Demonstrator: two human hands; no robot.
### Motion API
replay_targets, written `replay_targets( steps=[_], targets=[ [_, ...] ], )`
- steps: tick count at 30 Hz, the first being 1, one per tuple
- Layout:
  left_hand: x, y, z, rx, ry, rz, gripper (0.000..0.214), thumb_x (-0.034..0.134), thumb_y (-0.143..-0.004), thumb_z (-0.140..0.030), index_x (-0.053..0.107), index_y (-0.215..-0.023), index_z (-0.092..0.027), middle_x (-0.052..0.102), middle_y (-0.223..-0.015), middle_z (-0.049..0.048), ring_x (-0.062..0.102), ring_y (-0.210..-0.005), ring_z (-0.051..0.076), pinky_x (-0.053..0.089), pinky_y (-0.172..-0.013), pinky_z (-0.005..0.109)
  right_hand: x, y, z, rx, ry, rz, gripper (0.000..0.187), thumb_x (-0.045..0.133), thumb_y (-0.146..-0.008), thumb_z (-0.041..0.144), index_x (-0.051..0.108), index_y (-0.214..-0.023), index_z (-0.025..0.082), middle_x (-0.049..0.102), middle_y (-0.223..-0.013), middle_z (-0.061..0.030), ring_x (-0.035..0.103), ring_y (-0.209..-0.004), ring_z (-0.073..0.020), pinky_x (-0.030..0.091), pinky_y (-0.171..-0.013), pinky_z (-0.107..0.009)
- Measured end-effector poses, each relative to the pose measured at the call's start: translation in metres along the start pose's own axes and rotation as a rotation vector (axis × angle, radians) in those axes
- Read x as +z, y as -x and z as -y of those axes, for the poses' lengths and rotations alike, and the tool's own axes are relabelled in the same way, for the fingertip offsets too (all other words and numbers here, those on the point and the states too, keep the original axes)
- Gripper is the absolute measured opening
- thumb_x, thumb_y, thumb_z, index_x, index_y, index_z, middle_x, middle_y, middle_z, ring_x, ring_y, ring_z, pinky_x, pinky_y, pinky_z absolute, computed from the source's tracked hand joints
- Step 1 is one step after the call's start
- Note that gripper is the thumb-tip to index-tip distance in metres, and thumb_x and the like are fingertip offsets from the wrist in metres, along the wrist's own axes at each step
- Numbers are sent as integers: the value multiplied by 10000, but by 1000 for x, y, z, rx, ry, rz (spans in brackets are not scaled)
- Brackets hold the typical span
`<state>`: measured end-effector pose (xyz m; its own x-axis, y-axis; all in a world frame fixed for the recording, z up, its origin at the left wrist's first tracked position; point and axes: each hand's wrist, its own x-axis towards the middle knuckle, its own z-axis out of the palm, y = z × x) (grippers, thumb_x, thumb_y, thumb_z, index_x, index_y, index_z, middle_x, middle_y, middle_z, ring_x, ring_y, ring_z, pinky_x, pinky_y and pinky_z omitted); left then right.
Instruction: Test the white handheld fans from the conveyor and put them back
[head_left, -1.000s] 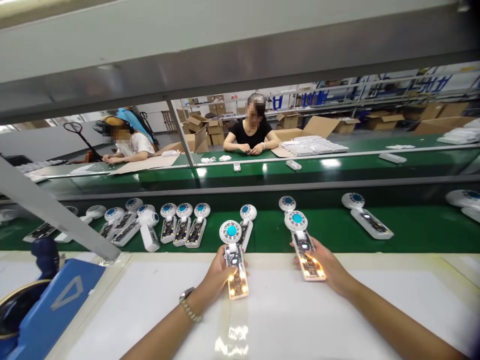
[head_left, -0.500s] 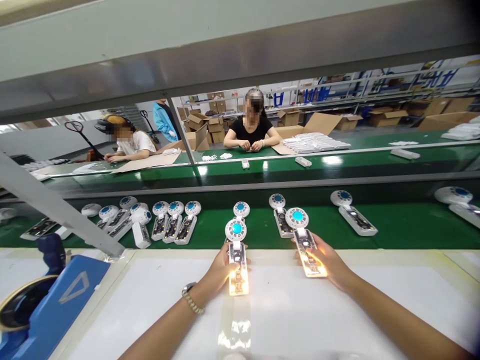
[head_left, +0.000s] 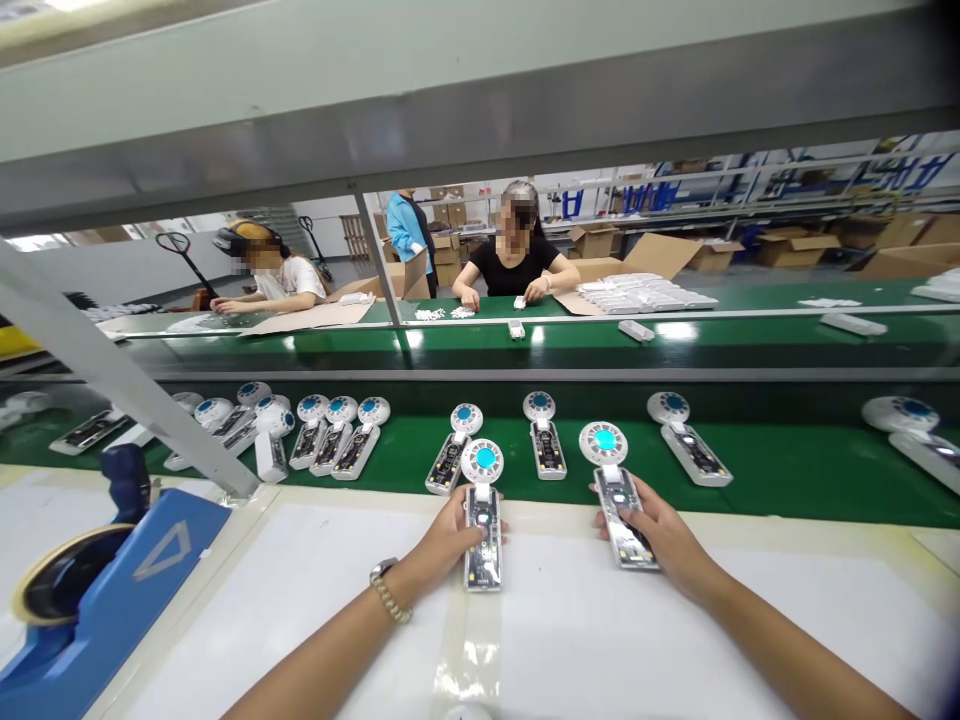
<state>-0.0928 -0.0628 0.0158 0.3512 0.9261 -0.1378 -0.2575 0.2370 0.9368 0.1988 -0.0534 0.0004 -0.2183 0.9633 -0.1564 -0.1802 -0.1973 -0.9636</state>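
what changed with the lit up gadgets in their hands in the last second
The lights on the device under the left hand and the device under the right hand have gone out. The devices on the green conveyor belt shifted left. Both hands stay on the white mat.

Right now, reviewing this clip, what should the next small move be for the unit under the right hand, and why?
Probably slide the white handheld unit under the right hand forward onto the green conveyor belt: its teal-disc head already overhangs the belt, its board looks unlit, and matching units lie there.

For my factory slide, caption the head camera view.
Left hand and right hand each grip a teal-dialled device beside a green conveyor belt.
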Motion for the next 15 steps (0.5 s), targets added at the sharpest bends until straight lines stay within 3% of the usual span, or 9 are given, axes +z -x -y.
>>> replay_targets(
  steps=[3, 15],
  targets=[
    [-1, 1, 0, -8, -6, 17, 456, 662, -700, -160, 434, -1094, -179, 589, -1019, 84, 608, -894, 207, 468, -826, 401, -1, -1, 0, 23, -7, 17, 620, 600, -764, 394, 344, -1293, 198, 667, -914, -82, 638, -789, -223, 484, -770, -390],
    [-5, 0, -2, -35, -87, 69, 616, 714, -657, -173, 387, -1179, -160, 633, -958, 101, 612, -852, 196, 440, -841, 388, -8, -4, -9, -62, -80, 80, 691, 687, -718, 354, 316, -1291, 243, 582, -1156, -124, 606, -964, -255, 472, -831, -421]
  ],
)
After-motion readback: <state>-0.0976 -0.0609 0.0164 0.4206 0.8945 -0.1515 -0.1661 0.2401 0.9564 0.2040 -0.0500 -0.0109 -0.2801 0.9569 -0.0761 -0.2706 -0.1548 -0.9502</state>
